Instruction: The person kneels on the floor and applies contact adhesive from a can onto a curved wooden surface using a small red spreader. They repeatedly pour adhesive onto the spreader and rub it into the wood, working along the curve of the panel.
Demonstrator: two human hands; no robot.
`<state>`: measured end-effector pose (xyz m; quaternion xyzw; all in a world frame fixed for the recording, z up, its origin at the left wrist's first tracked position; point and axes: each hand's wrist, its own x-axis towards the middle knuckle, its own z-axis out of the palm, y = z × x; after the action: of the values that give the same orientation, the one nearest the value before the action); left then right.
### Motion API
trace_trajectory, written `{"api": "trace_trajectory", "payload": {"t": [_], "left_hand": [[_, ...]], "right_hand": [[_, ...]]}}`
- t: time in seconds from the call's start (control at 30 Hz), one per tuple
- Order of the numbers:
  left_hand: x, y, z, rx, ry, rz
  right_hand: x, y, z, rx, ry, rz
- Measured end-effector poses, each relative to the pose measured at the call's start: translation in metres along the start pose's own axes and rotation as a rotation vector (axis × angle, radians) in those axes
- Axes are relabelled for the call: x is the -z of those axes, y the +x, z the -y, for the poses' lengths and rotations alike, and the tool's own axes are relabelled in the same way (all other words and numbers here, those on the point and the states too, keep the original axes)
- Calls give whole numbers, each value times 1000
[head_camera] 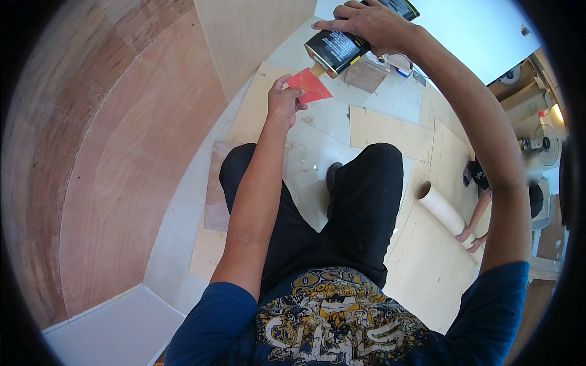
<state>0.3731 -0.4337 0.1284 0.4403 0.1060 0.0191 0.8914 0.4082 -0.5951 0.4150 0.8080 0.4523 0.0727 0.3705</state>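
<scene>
Between the thumb and fingers of my left hand (pixel 284 101) is a red flat spreader (pixel 312 85). Above it, my right hand (pixel 366 25) grips a dark rectangular metal can (pixel 338 49) from the top and tilts it. Thick yellowish glue-like liquid (pixel 317 68) hangs from the can's mouth down to the spreader's upper edge. The can bears printed writing. Both hands are raised beyond my knees, close to a curved plywood panel.
Left of me rises the curved plywood wall (pixel 137 160). Thin board sheets (pixel 389 132) lie on the tiled floor (pixel 316 146). A dusty block-like box (pixel 367 72) stands behind the can. At right, another person's hands (pixel 467 238) hold a rolled sheet (pixel 444 212); a fan (pixel 546 144) stands beyond.
</scene>
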Motion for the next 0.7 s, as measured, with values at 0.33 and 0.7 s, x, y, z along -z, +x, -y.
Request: {"api": "trace_trajectory", "payload": {"t": [0.33,0.7], "left_hand": [[0,-1,0,4,-11,-9],[0,-2,-1,-5,16,-18]], "right_hand": [[6,-3,3,12,25,-9],[9,1,5,34,13,-16]]}}
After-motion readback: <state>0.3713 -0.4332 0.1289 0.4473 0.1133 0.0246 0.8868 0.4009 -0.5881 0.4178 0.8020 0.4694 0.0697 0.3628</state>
